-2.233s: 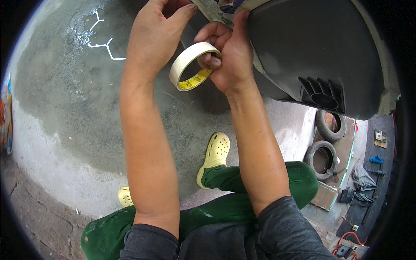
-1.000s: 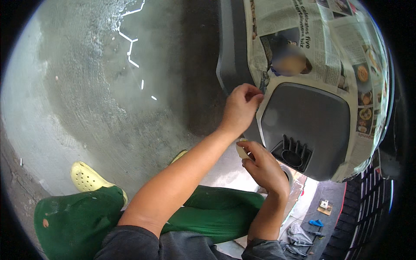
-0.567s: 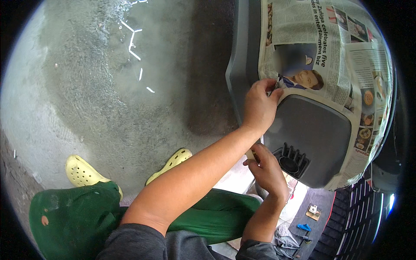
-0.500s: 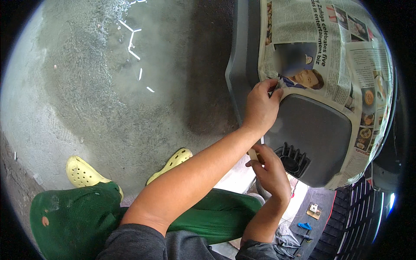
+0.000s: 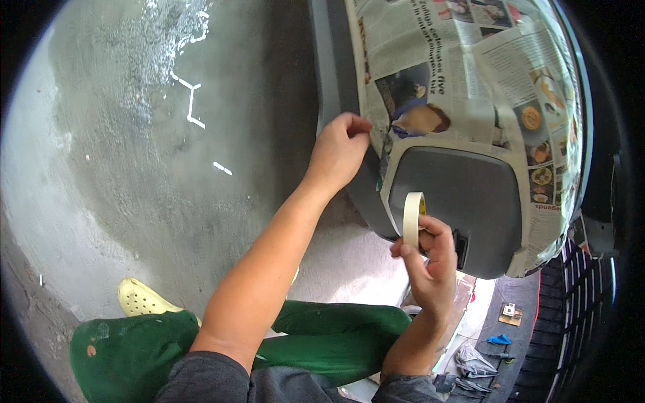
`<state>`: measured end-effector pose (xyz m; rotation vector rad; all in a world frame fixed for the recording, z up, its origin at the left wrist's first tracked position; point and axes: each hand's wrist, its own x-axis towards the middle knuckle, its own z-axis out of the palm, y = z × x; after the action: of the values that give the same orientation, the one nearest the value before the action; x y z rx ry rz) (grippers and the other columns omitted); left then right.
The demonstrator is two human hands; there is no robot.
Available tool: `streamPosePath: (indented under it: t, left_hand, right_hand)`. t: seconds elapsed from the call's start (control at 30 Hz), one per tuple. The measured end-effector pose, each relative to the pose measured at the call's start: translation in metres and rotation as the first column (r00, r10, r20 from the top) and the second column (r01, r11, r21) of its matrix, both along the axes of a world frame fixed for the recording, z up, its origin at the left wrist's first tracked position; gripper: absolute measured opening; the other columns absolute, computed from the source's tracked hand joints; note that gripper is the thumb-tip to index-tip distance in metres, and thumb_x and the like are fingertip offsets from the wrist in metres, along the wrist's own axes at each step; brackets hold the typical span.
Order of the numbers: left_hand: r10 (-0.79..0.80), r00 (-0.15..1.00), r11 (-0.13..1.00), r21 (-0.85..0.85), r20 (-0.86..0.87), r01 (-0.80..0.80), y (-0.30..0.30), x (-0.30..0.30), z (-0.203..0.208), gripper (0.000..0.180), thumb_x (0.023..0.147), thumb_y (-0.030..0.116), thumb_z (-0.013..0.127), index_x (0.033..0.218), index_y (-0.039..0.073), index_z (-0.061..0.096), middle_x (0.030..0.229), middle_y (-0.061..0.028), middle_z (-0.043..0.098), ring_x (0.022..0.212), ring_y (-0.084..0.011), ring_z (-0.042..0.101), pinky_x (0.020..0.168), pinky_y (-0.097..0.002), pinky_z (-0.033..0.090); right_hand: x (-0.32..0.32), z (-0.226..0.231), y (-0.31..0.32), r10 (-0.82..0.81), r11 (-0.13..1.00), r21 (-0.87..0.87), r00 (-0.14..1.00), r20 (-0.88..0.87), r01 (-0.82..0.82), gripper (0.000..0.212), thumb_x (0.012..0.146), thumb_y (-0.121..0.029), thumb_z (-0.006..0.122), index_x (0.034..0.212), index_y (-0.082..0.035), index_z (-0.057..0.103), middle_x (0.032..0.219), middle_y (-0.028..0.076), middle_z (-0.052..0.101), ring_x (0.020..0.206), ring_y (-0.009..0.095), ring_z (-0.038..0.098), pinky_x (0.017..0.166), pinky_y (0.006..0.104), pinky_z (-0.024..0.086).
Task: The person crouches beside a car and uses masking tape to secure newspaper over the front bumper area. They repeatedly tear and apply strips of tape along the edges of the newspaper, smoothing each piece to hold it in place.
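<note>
A dark grey moulded part [image 5: 463,201], which looks like a vehicle bumper, stands before me at the right. Newspaper [image 5: 463,87] covers its upper portion, bordered by pale masking tape strips. My left hand [image 5: 339,151] is closed at the newspaper's left edge, thumb and fingers pinched there; the fingertips are partly hidden. Below it, my right hand [image 5: 433,262] holds a roll of masking tape [image 5: 410,218] upright between thumb and fingers, in front of the uncovered grey panel. A black slatted vent [image 5: 461,248] is mostly behind that hand.
Wet, shiny concrete floor [image 5: 235,134] spreads to the left. My green-trousered legs [image 5: 322,336] and a yellow clog [image 5: 141,297] are below. At the lower right lie a blue scrap [image 5: 499,340] and a crumpled grey cloth [image 5: 474,361], near a black slatted grille [image 5: 584,295].
The view has shifted, so the bumper sits further left. My right hand has raised the tape roll into plain sight, away from my left forearm. My left hand has moved to the newspaper's outer edge.
</note>
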<state>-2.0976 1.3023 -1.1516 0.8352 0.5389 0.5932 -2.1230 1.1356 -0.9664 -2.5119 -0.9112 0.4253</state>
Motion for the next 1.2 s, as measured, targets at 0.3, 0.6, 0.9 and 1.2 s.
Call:
streamPosePath:
  t: [0.3,0.6,0.9,1.2]
  left_hand:
    - [-0.583,0.691,0.799,0.146,0.428,0.584,0.011,-0.046,0.045,0.016,0.093,0.005,0.075,0.108,0.001,0.069,0.103,-0.0043,0.075,0.098,-0.0112,0.069,0.090,-0.0291,0.055]
    - [-0.499,0.779,0.865,0.276,0.380,0.420,0.000,-0.043,0.054,0.018,0.093,0.011,0.075,0.105,-0.003,0.074,0.096,-0.0070,0.076,0.091,-0.0148,0.071,0.086,-0.0304,0.056]
    - [-0.576,0.751,0.817,0.265,0.324,0.512,-0.009,-0.039,0.047,0.013,0.095,0.009,0.073,0.101,-0.002,0.073,0.094,-0.0068,0.074,0.086,-0.0130,0.068,0.081,-0.0299,0.056]
    - [-0.636,0.707,0.770,0.192,0.309,0.609,-0.011,-0.041,0.050,0.012,0.095,0.010,0.073,0.100,-0.001,0.074,0.093,-0.0053,0.075,0.084,-0.0118,0.068,0.077,-0.0299,0.055]
  right_hand:
    - [0.014,0.000,0.008,0.177,0.983,-0.088,0.956,0.233,-0.160,0.030,0.089,0.005,0.070,0.117,-0.002,0.064,0.097,0.013,0.080,0.100,0.030,0.079,0.121,0.0533,0.042]
    - [0.015,0.012,0.010,0.251,0.964,-0.176,0.900,0.357,-0.199,0.026,0.088,0.004,0.069,0.113,-0.002,0.066,0.091,0.011,0.082,0.095,0.029,0.080,0.124,0.0536,0.037]
    - [0.013,0.008,0.002,0.282,0.947,-0.258,0.886,0.367,-0.194,0.026,0.088,0.002,0.070,0.114,0.000,0.067,0.090,0.011,0.081,0.096,0.030,0.080,0.123,0.0503,0.040]
    - [0.011,0.015,0.003,0.313,0.936,-0.293,0.844,0.436,-0.195,0.022,0.086,-0.002,0.074,0.107,-0.006,0.072,0.085,0.013,0.075,0.079,0.032,0.075,0.116,0.0539,0.046]
